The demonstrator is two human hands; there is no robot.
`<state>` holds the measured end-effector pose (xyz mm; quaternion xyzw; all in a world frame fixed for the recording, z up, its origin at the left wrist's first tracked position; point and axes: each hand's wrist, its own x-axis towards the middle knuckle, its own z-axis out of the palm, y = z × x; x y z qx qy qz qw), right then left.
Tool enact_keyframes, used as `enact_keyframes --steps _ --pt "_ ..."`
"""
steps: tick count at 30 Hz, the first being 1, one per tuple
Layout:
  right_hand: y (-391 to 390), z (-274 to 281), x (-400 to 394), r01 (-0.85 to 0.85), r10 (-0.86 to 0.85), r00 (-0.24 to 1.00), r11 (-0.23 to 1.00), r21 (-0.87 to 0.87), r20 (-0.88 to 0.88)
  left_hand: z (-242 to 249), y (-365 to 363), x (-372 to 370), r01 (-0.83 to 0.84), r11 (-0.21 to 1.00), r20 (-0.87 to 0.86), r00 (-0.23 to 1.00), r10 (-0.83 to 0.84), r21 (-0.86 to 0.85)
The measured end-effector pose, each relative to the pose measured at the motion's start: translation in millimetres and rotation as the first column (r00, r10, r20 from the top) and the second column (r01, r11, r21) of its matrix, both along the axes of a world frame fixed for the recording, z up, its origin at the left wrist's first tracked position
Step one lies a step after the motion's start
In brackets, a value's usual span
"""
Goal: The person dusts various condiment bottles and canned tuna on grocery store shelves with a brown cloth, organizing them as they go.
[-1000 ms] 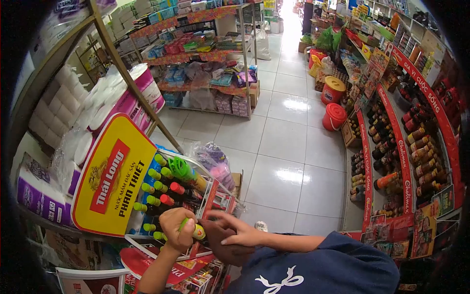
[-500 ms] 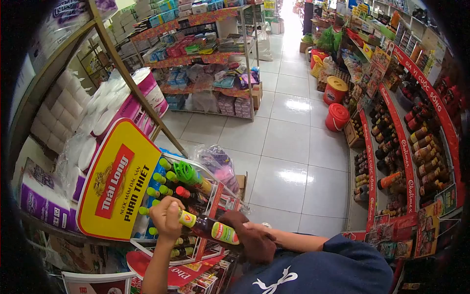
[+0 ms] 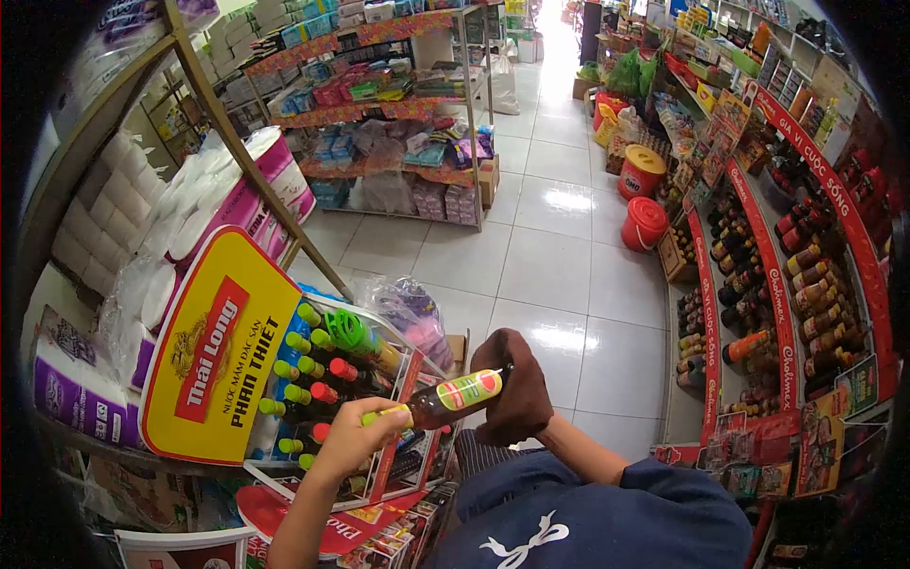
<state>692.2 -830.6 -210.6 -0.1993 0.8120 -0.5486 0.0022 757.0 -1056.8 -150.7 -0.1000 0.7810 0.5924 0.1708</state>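
Note:
My left hand (image 3: 358,438) is closed around the neck of a dark sauce bottle (image 3: 464,391) with a green and yellow label. The bottle lies almost level, its base pointing right. A brown cloth (image 3: 519,389) covers my right hand, hiding the fingers, and touches the bottle's base end. Just behind my left hand stands a display rack (image 3: 387,474) of sauce bottles with green caps (image 3: 296,341) and red caps (image 3: 324,393). Its yellow sign (image 3: 213,365) reads Thái Long.
Shelves of sauce bottles (image 3: 820,294) line the right side. A red bucket (image 3: 645,224) stands on the tiled floor (image 3: 540,261). Paper roll packs (image 3: 223,194) fill the left rack, and a shelf unit of packaged goods (image 3: 398,171) stands ahead.
The bottle has moved right and up, away from the rack, with my left hand following. The cloth has shifted from the bottle's side to its base end and spread open more.

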Motion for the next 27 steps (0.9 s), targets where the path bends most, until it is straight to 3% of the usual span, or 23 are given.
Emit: enact_keyframes --steps 2,4,5,7,9,12,16,19,20,23,25,27 --pt "6.8 19.2 -2.8 -0.082 0.077 0.991 0.996 -0.043 -0.110 -0.3 -7.2 -3.9 -0.149 0.967 0.123 0.984 0.126 0.207" --pt "7.4 -4.7 0.9 0.086 -0.083 0.996 0.990 -0.108 0.034 -7.9 -18.7 -8.0 -0.281 0.874 0.215 0.954 0.209 0.398" --pt "8.2 -20.0 3.7 0.154 -0.098 0.966 0.961 -0.231 0.239 -10.0 -22.2 -10.8 -0.329 0.830 0.224 0.942 0.251 0.451" --pt "14.3 -40.6 0.9 0.203 0.075 0.865 0.852 -0.482 0.496 -7.9 -26.4 -13.4 -0.355 0.796 0.210 0.935 0.287 0.490" --pt "25.5 -49.0 -2.0 0.182 0.392 0.755 0.645 -0.742 0.526 -6.0 -29.8 -14.5 -0.345 0.811 0.211 0.938 0.276 0.472" --pt "14.6 -24.2 3.3 0.374 0.177 0.723 0.713 -0.593 0.668 -10.5 -27.6 -12.3 -0.386 0.752 0.234 0.922 0.308 0.534" --pt "16.3 -62.1 -4.9 0.467 0.259 0.696 0.546 -0.696 0.670 -16.0 -18.2 -12.4 -0.401 0.704 0.251 0.916 0.313 0.586" --pt "21.8 -71.2 -24.6 0.473 0.329 0.644 0.538 -0.698 0.690 -19.7 -13.0 -11.1 -0.420 0.698 0.268 0.907 0.324 0.580" --pt "24.1 -73.2 -29.3 0.466 0.349 0.625 0.550 -0.693 0.698 -17.2 -12.2 -10.3 -0.395 0.744 0.216 0.918 0.332 0.539" --pt "30.2 -76.4 -29.4 0.369 0.372 0.579 0.674 -0.640 0.725 -2.8 -6.3 -11.0 -0.293 0.888 -0.005 0.949 0.315 0.355" --pt "26.3 -41.0 -17.5 0.075 0.361 0.660 0.840 -0.537 0.658 -3.6 -4.6 -10.7 -0.302 0.922 -0.139 0.930 0.340 0.241" --pt "15.9 -9.7 -9.0 -0.212 0.410 0.760 0.890 -0.404 0.504 -3.2 -4.6 -7.1 -0.281 0.953 -0.264 0.916 0.302 0.117"
